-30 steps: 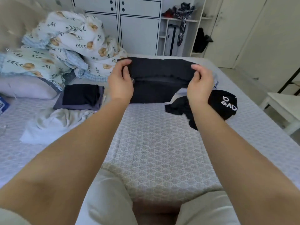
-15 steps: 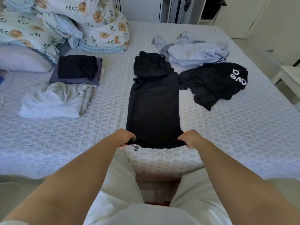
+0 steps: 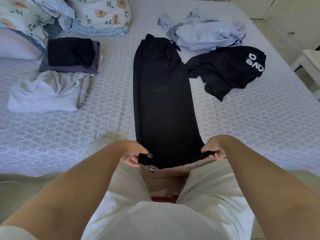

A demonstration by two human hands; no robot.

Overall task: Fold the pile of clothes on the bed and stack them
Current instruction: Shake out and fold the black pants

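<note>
Long black trousers (image 3: 164, 94) lie stretched flat down the middle of the bed (image 3: 251, 129), waistband far, hems near me. My left hand (image 3: 134, 155) grips the near left corner, where small metal toggles hang. My right hand (image 3: 213, 150) grips the near right corner. A folded stack (image 3: 71, 55) of a black garment on a dark blue one sits at the left. A crumpled black shirt (image 3: 226, 71) with white letters and a crumpled light blue garment (image 3: 206, 34) lie at the right.
A loosely folded pale grey garment (image 3: 46, 92) lies in front of the stack. Floral bedding (image 3: 97, 13) and a pillow (image 3: 15, 45) are piled at the far left. A white stool (image 3: 310, 64) stands beyond the bed's right edge.
I pulled the black trousers from a raised, bunched hold down flat along the bed toward me. My hands came back to the near edge, still gripping the hem corners.
</note>
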